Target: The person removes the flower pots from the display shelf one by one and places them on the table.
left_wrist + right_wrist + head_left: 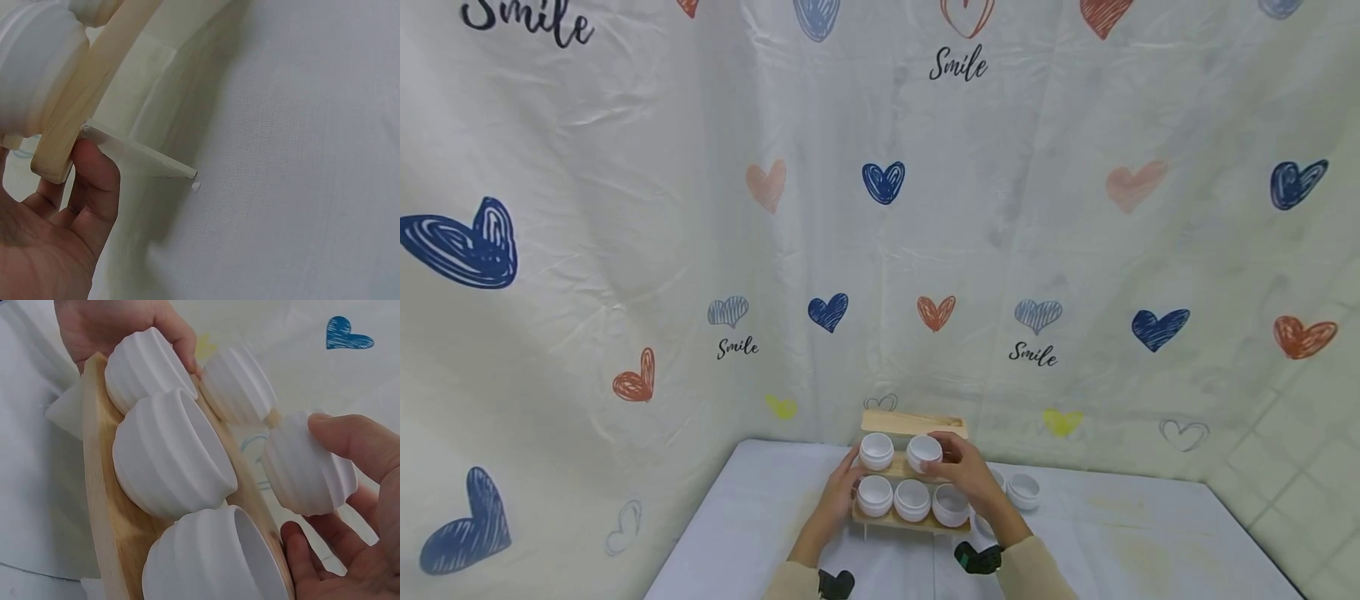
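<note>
A tiered wooden stand point(913, 523) carries white ribbed pots. Three pots, including the middle pot point(912, 498), line its front tier. On the tier behind, one pot point(876, 450) is at the left. My right hand point(973, 479) grips another white pot point(306, 465) at that tier's right, thumb at the rim and fingers beneath; whether it touches the board is unclear. My left hand point(835, 504) holds the stand's left end. In the left wrist view, its fingers point(97, 181) curl around the board beside a pale support leg point(140, 150).
More white pots, one of them a round pot point(1023, 492), are on the white-covered table point(1120, 533) right of the stand. The stand's top board point(913, 423) is near the heart-printed curtain point(955, 250). Dark devices, such as the right one point(977, 558), are at both wrists.
</note>
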Demonstrator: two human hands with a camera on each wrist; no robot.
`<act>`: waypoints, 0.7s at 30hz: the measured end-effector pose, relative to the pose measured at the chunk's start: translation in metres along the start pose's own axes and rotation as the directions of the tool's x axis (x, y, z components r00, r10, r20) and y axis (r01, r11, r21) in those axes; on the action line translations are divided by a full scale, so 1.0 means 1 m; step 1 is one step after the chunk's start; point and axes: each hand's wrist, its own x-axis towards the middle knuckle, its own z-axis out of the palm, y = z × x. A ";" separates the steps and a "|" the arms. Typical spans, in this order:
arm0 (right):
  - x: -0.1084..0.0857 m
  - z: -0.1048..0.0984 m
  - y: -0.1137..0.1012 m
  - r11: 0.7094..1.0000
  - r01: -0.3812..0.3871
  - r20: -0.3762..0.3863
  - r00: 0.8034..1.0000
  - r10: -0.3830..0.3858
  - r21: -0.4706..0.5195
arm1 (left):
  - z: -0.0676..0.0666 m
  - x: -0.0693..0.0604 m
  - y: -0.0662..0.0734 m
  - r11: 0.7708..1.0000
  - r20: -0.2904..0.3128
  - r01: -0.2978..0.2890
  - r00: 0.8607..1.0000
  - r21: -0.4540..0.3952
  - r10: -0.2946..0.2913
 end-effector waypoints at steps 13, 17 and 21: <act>0.000 -0.004 0.003 1.000 -0.006 -0.028 1.000 0.006 0.012 | 0.002 -0.002 0.003 1.000 -0.020 -0.003 1.000 0.012 0.003; -0.001 -0.006 0.004 1.000 -0.007 -0.028 1.000 0.008 0.011 | 0.002 -0.002 0.002 1.000 -0.020 -0.004 1.000 0.013 0.005; 0.001 -0.008 0.008 1.000 -0.004 -0.031 1.000 0.005 0.018 | 0.001 -0.002 0.003 1.000 -0.014 -0.008 1.000 0.010 0.009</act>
